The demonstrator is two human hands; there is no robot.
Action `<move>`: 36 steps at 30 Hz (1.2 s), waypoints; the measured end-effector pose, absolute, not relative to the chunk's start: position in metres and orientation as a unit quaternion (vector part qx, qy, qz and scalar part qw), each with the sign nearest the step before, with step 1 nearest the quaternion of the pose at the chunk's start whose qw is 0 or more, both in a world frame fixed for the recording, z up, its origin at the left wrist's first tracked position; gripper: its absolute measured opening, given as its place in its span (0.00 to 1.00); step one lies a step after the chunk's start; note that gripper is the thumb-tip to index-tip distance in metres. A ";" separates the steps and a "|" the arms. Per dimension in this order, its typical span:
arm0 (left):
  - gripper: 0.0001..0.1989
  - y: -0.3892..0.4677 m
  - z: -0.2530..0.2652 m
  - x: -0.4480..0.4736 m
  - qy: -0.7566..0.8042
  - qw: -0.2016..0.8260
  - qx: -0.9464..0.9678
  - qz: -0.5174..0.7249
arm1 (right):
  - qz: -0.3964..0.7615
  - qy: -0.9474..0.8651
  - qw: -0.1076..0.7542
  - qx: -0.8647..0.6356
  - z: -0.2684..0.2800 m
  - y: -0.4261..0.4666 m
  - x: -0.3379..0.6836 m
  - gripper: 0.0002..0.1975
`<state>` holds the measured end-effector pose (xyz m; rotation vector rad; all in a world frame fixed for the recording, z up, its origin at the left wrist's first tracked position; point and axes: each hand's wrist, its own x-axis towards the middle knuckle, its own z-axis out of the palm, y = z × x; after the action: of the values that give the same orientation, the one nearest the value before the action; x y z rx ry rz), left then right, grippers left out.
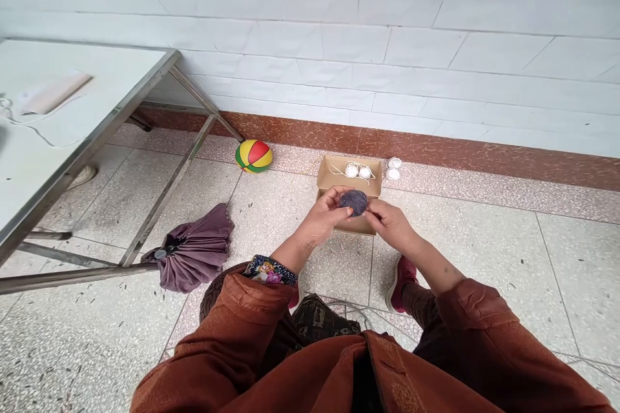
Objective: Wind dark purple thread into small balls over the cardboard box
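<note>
A dark grey-purple ball of yarn (354,202) is held above a cardboard box on the floor. My left hand (325,214) wraps its fingers and thumb around the ball's left side. At the ball's right side, the fingers of my right hand (389,222) are pinched together; whether they grip a strand or the ball's edge is too small to tell. Behind my hands lies the open cardboard box (324,173), with white balls of yarn (357,171) and loose white strands at its far part. My hands hide part of its middle.
Two more white balls (393,169) lie on the floor right of the box. A colourful ball (254,156) rests near the wall. A metal-framed table (116,97) stands at left, with a purple cloth item (198,248) by its leg. My red shoes (401,281) flank the floor before me.
</note>
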<state>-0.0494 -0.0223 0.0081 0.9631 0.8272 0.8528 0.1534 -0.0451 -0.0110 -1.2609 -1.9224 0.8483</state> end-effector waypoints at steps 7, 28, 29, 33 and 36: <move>0.28 -0.016 -0.012 -0.049 0.510 0.511 0.590 0.362 | 0.403 -0.766 0.320 -0.386 0.011 -0.054 0.154 0.10; 0.24 -0.036 0.017 -0.048 0.307 0.775 0.448 0.323 | 0.355 -0.688 0.340 -0.533 -0.014 -0.039 0.156 0.05; 0.25 -0.037 0.017 -0.049 0.301 0.779 0.448 0.318 | 0.356 -0.690 0.337 -0.532 -0.015 -0.039 0.156 0.05; 0.26 -0.038 0.016 -0.050 0.297 0.779 0.450 0.321 | 0.352 -0.691 0.323 -0.542 -0.020 -0.039 0.156 0.06; 0.27 -0.034 0.012 -0.052 0.335 0.752 0.441 0.357 | 0.341 -0.707 0.306 -0.539 -0.022 -0.042 0.153 0.06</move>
<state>-0.0522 -0.0339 0.0117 0.9622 0.7323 0.7787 0.1529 -0.0422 -0.0217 -1.4276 -1.8706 0.9029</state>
